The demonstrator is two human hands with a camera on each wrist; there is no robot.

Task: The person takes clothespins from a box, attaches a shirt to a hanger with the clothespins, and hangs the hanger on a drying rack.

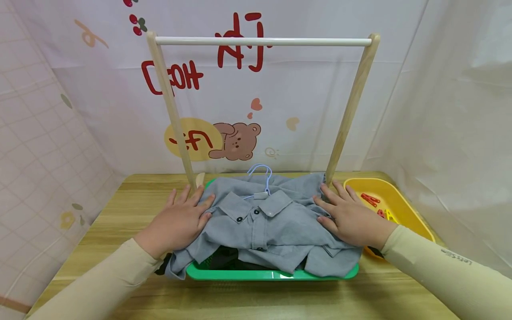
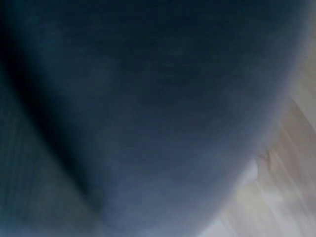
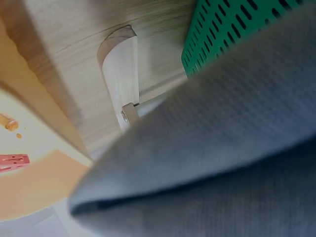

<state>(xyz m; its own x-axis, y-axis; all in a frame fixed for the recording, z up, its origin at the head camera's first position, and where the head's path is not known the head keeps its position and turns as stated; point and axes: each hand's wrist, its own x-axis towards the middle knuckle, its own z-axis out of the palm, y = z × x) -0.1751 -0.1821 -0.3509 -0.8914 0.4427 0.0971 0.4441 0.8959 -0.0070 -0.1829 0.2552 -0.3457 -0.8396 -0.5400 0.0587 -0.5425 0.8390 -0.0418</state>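
A grey-blue button-up shirt [image 1: 280, 226] with a collar and dark buttons lies heaped over a green basket [image 1: 276, 275]. From its collar sticks up the hook of a light blue hanger [image 1: 260, 168]. My left hand [image 1: 174, 224] rests on the shirt's left side, fingers spread and straight. On the right side my right hand [image 1: 354, 215] lies on the cloth in the same way. Grey cloth [image 2: 163, 123] fills most of the left wrist view, blurred. In the right wrist view a fold of the shirt [image 3: 212, 138] hangs beside the basket's slotted wall [image 3: 222, 29].
Behind the basket stands a wooden rack with a white crossbar [image 1: 264, 42]. A yellow tray [image 1: 416, 218] holding red and yellow clothespins stands at the right. Everything is on a wooden table [image 1: 120, 222], with a printed curtain [image 1: 320, 89] behind.
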